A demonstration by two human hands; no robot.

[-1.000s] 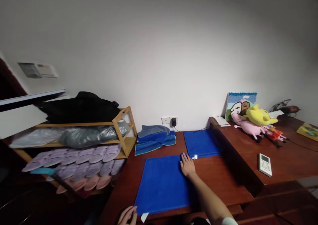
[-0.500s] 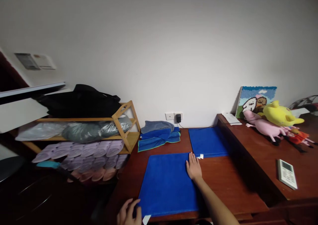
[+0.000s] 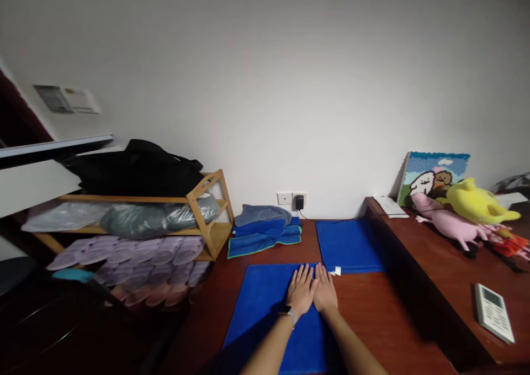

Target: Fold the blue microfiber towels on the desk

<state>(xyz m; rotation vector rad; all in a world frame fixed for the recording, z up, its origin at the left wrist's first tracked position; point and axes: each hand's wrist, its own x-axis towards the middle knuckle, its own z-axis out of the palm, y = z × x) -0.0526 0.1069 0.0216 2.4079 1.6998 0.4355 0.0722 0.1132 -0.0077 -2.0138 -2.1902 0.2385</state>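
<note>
While both palms are facing down, the left hand (image 3: 301, 291) and right hand (image 3: 326, 293) are pressing on the near blue cloth (image 3: 259, 303). Hands open: fingers are extending straight toward the wall (image 3: 265, 99), nothing is being gripped. They are lying side by side at the cloth's far right corner, thumb sides meeting. A smartwatch (image 3: 289, 312) is wrapping the left wrist.

The near blue cloth is lying spread flat on the brown bench (image 3: 364, 314), front part partly hidden by the forearms. Just beyond it, to the right, the far blue cloth (image 3: 348, 245) is lying flat, its white tag (image 3: 338, 271) showing near the right fingertips. A pile of blue and grey cloths (image 3: 265, 236) is sitting by the wall, left of the black adapter (image 3: 299, 201), which is plugging into a socket.

Left side: a wooden rack (image 3: 222, 237) is holding a black bag (image 3: 141, 170) on top and slippers (image 3: 144, 252) below. Right side: a raised brown surface (image 3: 447, 270) is carrying a white remote (image 3: 494, 311), plus pink and yellow plush toys (image 3: 476, 201) that are lying before a dog picture (image 3: 436, 168).
</note>
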